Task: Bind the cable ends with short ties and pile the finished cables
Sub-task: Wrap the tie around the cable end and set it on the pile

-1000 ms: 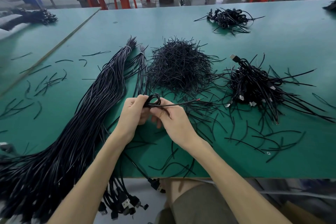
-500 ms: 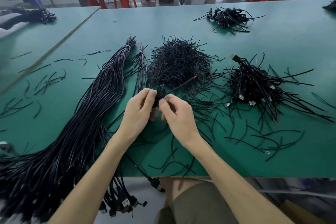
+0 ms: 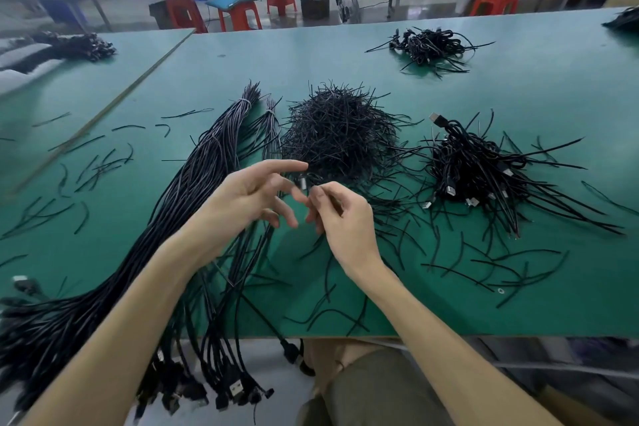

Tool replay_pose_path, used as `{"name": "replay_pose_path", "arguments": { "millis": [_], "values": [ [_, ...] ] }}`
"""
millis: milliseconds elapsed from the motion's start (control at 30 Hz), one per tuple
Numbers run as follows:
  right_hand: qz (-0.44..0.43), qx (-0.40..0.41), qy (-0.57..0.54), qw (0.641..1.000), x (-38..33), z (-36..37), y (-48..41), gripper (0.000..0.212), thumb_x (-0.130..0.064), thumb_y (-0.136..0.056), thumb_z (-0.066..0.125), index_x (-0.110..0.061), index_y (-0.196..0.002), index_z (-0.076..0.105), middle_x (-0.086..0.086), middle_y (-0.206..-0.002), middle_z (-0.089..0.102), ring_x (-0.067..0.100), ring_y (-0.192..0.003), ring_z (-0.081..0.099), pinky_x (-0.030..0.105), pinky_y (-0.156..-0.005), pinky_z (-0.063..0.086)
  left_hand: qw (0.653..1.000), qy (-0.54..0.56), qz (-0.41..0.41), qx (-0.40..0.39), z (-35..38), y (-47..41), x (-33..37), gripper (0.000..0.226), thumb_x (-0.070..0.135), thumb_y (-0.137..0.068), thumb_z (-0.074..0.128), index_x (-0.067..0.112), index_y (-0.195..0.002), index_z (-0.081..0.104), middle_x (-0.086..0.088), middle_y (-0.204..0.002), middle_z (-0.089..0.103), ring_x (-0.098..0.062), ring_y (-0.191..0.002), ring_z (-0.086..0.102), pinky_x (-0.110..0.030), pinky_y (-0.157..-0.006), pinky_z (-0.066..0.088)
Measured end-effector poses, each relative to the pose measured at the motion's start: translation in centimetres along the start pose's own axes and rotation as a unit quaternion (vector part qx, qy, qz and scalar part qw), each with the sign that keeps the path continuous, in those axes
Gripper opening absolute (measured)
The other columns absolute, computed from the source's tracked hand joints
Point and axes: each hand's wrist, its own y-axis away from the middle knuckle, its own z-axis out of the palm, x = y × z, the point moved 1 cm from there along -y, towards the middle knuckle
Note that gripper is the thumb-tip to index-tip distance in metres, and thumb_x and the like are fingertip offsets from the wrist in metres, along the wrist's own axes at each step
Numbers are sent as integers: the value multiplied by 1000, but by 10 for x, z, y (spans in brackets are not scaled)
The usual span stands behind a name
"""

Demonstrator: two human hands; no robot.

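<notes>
Head view looks down on a green-topped table (image 3: 539,86). The left hand (image 3: 252,197) hovers above the near middle of the table with its fingers straight and spread apart, gripping nothing. The right hand (image 3: 342,218), just beside it, has its fingers curled and its thumb and forefinger drawn together; blur hides whether anything thin sits between them. A small silver plug (image 3: 303,181) shows in the gap between the two hands, and I cannot tell which finger, if any, it touches. A long bundle of untied black cables (image 3: 207,176) runs from the table's middle over the near edge towards the left corner, its plug ends hanging below that edge. A bristly heap of short black wire ties (image 3: 340,135) sits in the middle, just beyond the hands. The pile of finished, coiled black cables (image 3: 473,169) lies towards the right edge, beside the heap, and a smaller black cable pile (image 3: 428,45) lies near the far edge. Loose ties (image 3: 326,312) are scattered along the near edge.
</notes>
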Motion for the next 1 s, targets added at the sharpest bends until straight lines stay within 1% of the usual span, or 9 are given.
{"name": "replay_pose_path", "arguments": {
  "millis": [133,200,300,400,500,700,767,867,1000],
  "values": [
    [-50,-34,40,997,-14,-5,-5,27,-18,-106,54,-8,-83,66,7,-69,66,31,-58,55,45,-57,48,988,-88,90,86,7,0,-1,24,17,-94,67,20,-118,72,-16,-93,64,-27,-76,59,-41,-67,47],
    [-73,-59,45,995,-21,-13,-7,26,-17,-106,54,-8,-83,64,7,-70,66,32,-59,55,46,-58,47,980,-108,124,109,11,-1,3,27,19,-90,72,21,-118,73,-10,-110,60,-20,-94,57,-33,-73,50],
    [-77,-87,44,992,-26,-22,-7,27,-11,-104,55,-14,-78,62,2,-68,64,27,-60,55,43,-59,46,970,-159,174,68,20,-7,10,34,19,-98,64,12,-130,67,2,-135,61,-12,-126,57,-26,-98,50],
    [-61,-83,47,994,-22,-29,-6,31,-10,-103,55,-18,-75,63,-5,-65,63,8,-59,53,28,-60,43,968,-191,153,48,36,-10,14,25,29,-104,54,16,-117,70,15,-94,74,-2,-89,68,-15,-81,47],
    [-54,-78,51,994,-17,-34,-3,28,-8,-103,55,-16,-78,64,-13,-65,62,6,-59,55,19,-61,42,961,-228,121,100,41,-16,11,19,32,-103,60,20,-94,72,11,-78,71,-6,-71,64,-23,-68,47],
    [-108,-52,164,979,-14,-42,-4,23,-13,-102,59,-14,-81,66,-4,-69,66,10,-60,54,29,-61,45,954,-247,19,168,55,-23,8,24,39,-104,56,22,-88,62,9,-66,66,-9,-46,54,-24,-48,44],
    [-192,-48,277,940,-17,-46,-4,18,-11,-101,59,-12,-86,69,-2,-75,67,20,-68,59,39,-67,50,970,-174,-48,165,59,-27,8,25,35,-105,57,13,-91,60,3,-64,64,-17,-38,55,-28,-43,45],
    [-327,-48,441,834,-23,-50,1,14,-4,-96,60,-7,-87,69,4,-73,65,28,-69,62,40,-63,50,980,-78,-123,133,62,-26,12,23,27,-106,56,4,-105,55,1,-62,64,-21,-36,53,-33,-42,50],
    [-287,-32,420,860,-29,-60,1,16,-10,-99,61,-4,-87,70,8,-79,69,32,-73,65,44,-68,54,994,20,-109,-7,43,-14,25,24,22,-111,42,16,-130,55,-13,-97,77,-36,-64,73,-38,-58,60]
  ]
}}
